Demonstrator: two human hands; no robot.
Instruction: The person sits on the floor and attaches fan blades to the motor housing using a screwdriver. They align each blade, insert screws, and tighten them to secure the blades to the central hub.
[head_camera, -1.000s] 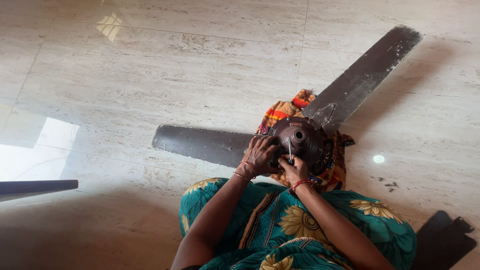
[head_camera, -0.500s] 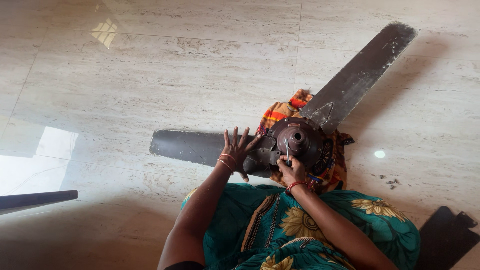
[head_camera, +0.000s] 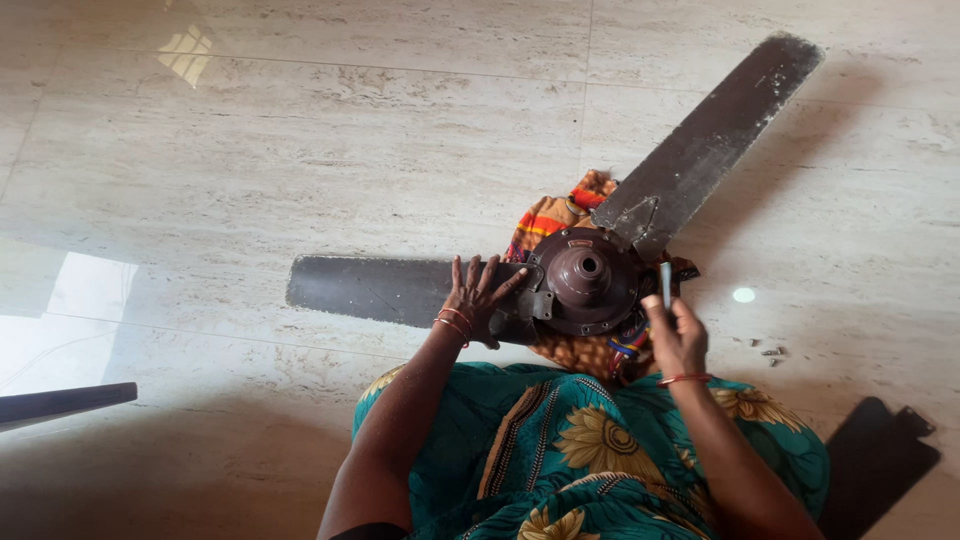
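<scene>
Fingers spread wide, left hand (head_camera: 481, 299) presses flat on the fan blade (head_camera: 380, 291) beside the motor hub (head_camera: 583, 280). Right hand (head_camera: 675, 330), just right of the hub, grips a small screwdriver (head_camera: 665, 284) upright.

A dark brown fan motor hub (head_camera: 583, 278) with dusty dark brown blades (head_camera: 385, 290) lies over an orange, red and yellow patterned cloth (head_camera: 548, 217) on the pale beige veined marble floor (head_camera: 300, 150), beside a teal garment (head_camera: 590, 455) printed with yellow flowers
</scene>
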